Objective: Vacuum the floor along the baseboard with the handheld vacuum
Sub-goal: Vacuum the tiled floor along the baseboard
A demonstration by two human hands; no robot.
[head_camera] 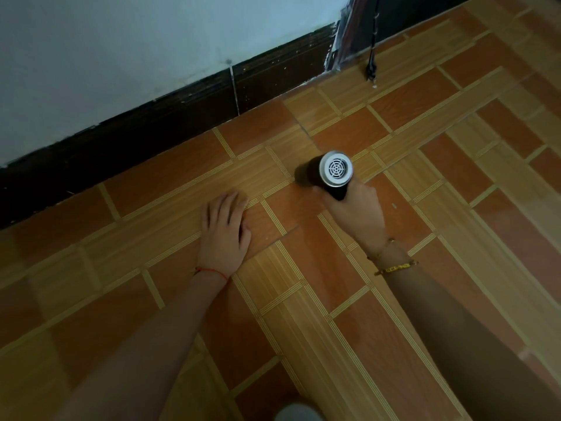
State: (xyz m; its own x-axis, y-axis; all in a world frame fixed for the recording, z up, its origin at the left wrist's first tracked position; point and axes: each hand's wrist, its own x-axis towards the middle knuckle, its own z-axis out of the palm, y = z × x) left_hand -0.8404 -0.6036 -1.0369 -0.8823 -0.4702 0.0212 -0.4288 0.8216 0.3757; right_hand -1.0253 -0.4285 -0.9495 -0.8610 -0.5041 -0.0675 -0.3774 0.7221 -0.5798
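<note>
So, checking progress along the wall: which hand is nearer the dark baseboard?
Left. The left hand lies flat on the floor nearer the baseboard; the right hand, gripping the handheld vacuum, is farther out.

Open tiled floor [170, 183] between the dark baseboard [127, 141] and the left hand [224, 229], lying flat on the tiles with fingers toward that baseboard. Right of that hand, the handheld vacuum [329, 174], gripped by the right hand [355, 214], standing off the baseboard with bare tiles between. Farther right along the baseboard, a hanging black cord [372, 59] and a plastic-wrapped object [346, 34] crowding the strip.
</note>
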